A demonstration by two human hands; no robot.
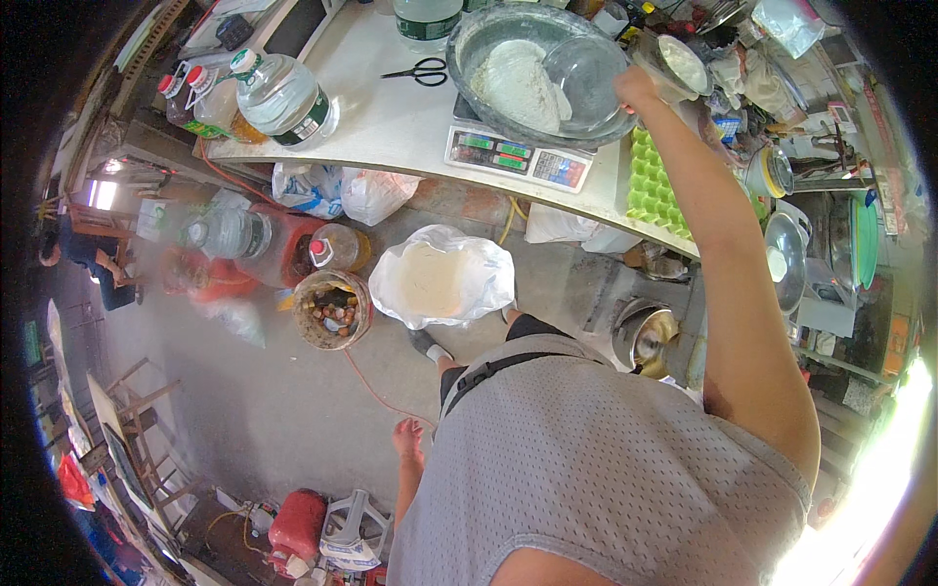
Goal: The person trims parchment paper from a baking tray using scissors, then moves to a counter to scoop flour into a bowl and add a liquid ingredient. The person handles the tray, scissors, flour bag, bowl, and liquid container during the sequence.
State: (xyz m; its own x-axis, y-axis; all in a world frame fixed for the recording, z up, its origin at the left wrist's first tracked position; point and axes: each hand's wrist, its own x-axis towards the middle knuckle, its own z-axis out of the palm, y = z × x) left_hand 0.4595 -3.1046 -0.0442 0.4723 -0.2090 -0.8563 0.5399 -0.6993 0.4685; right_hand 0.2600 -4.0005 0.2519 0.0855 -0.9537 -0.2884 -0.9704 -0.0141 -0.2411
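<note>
A large grey metal basin (469, 40) rests on a digital scale (487, 150) at the front edge of the white table. White flour (516, 84) is heaped in its left part. Beside the heap, inside the basin, is a clear round scoop (586, 73). My right hand (636, 89) is closed at the basin's right rim, seemingly on the scoop's handle, which the fingers hide. Just right of that hand is a translucent plastic container (663, 84), near a bowl of white powder (684, 64). My left hand (408, 438) hangs low at my side, holding nothing, its fingers loosely apart.
Black scissors (419, 72) and a large water bottle (282, 99) are left of the basin. Green egg trays (652, 183) lie right of the scale. Below stand an open white sack (381, 289) and a bucket of eggshells (304, 326). A person (99, 256) sits far left.
</note>
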